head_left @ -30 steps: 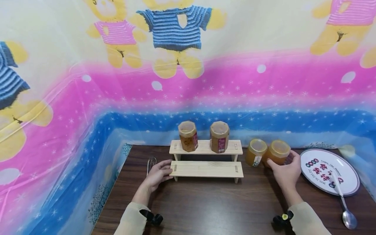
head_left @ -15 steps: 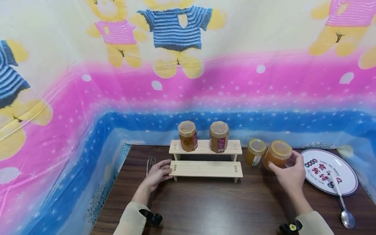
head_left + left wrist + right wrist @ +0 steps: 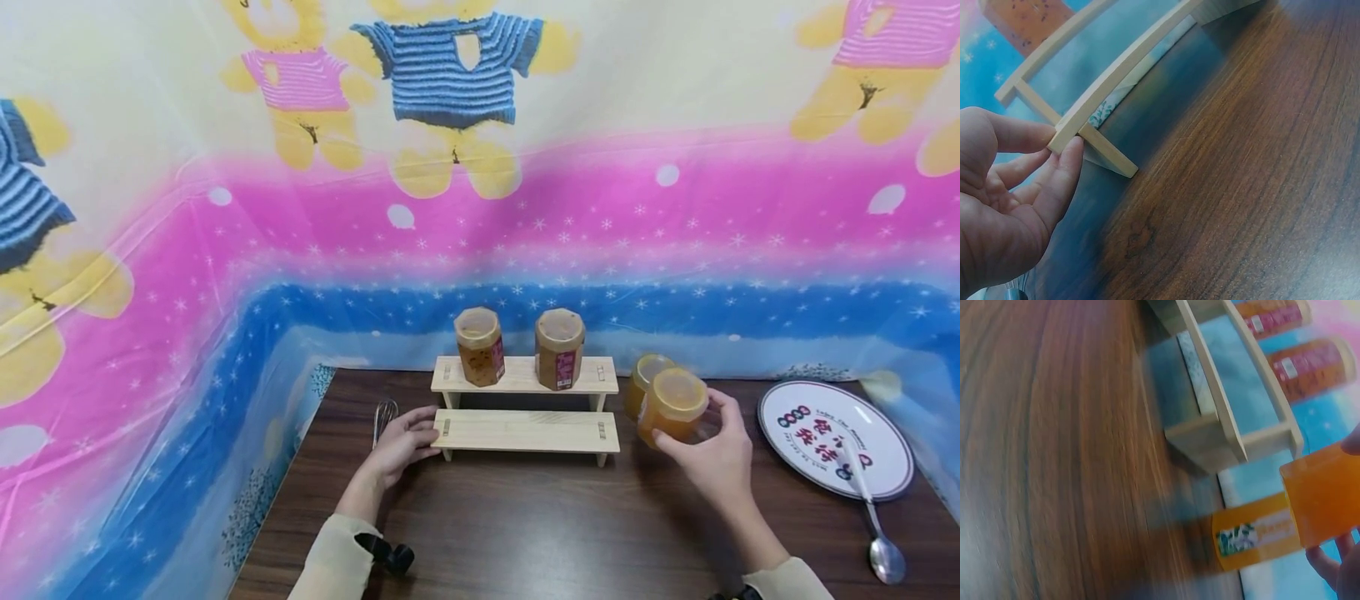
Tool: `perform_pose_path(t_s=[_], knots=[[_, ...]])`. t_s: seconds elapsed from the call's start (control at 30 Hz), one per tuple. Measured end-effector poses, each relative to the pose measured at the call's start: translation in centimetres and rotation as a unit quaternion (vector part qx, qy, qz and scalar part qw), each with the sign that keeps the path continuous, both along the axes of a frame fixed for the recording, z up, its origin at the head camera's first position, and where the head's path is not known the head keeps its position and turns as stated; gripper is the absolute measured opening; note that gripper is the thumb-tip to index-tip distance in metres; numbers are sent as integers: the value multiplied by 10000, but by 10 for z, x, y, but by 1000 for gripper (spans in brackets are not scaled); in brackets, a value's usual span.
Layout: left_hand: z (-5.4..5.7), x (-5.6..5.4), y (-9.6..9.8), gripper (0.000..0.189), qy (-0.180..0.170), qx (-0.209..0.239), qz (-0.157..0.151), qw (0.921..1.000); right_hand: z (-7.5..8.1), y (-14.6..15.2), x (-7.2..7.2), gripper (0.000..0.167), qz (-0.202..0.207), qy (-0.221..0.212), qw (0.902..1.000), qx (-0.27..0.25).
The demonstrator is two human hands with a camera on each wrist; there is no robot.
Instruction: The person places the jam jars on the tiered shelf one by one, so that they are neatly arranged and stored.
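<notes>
A two-tier wooden shelf (image 3: 525, 431) stands on the table, two jars with pink labels on its upper tier: one on the left (image 3: 479, 348), one nearer the right (image 3: 559, 350). My left hand (image 3: 401, 448) pinches the left end of the lower tier between thumb and fingers, plain in the left wrist view. My right hand (image 3: 716, 454) grips an orange honey jar (image 3: 672, 406) by its sides, raised off the table in the right wrist view. Behind it a second honey jar (image 3: 1254, 532) stands on the table, right of the shelf, partly hidden in the head view.
On the right lies a white plate (image 3: 795, 467) with red characters, a spoon (image 3: 885, 554) leaning over its rim. A whisk (image 3: 385, 417) lies beyond the left hand. A printed cloth (image 3: 645, 225) hangs behind the dark wooden table (image 3: 525, 533).
The right hand has lifted the honey jar off the table and carried it left and toward the viewer, now in front of the other honey jar. The left hand stays on the shelf.
</notes>
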State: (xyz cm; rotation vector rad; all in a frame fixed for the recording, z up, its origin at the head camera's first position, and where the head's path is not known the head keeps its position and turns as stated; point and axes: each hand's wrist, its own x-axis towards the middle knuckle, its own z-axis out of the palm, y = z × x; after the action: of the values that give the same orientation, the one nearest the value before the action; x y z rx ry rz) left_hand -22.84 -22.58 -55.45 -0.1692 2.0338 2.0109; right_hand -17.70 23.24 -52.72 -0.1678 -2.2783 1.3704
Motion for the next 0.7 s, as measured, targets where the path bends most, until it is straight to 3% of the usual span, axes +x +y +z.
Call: perform_pose_path(t_s=[0.4, 0.7], knots=[[-3, -1, -2, 56, 32, 21, -6, 10000, -2, -49, -1, 87, 802, 198, 9966, 58], [-2, 0, -2, 56, 35, 40, -73, 10000, -1, -83, -8, 87, 1323, 177, 9907, -267]])
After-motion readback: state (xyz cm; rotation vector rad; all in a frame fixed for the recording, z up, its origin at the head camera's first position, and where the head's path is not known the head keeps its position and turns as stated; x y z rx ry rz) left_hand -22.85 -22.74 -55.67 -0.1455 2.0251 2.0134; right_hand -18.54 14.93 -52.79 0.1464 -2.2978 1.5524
